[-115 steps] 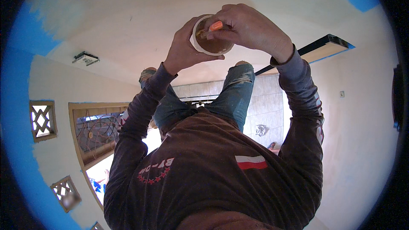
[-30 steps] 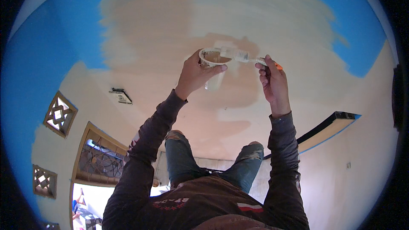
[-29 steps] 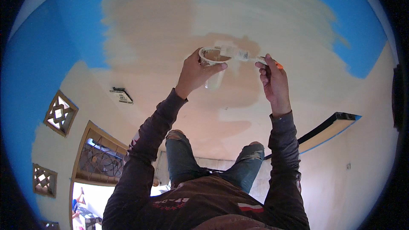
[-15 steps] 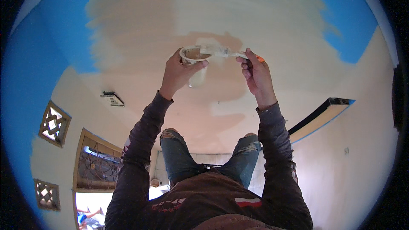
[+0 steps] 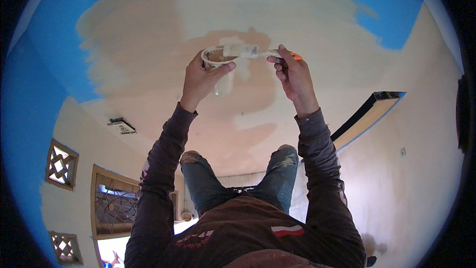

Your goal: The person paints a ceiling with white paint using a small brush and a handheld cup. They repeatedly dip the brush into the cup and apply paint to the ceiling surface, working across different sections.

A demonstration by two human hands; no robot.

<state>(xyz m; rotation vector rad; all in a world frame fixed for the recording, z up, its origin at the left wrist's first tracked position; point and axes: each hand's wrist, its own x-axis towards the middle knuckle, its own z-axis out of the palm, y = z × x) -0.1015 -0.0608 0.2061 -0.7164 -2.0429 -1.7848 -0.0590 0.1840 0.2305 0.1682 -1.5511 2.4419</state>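
The cup [image 5: 210,63] is in the left hand [image 5: 201,77], before the wall [image 5: 297,10]; the brush [image 5: 241,50], in the right hand [image 5: 295,77], points left over the cup's right rim. Rightward, a shelf [image 5: 368,119] lies toward the wall's right edge.

Level, paint-coated brush [image 5: 241,50] at whitish cup [image 5: 223,85]

A wide head-worn fisheye looks down over the shirt [image 5: 233,233], left hand [image 5: 200,80] and right hand [image 5: 297,78] near, wall [image 5: 312,20] beyond.

The wall [image 5: 307,12] is blue and patchy beige, the cup [image 5: 223,86] and orange-ended brush [image 5: 241,50] whitish.
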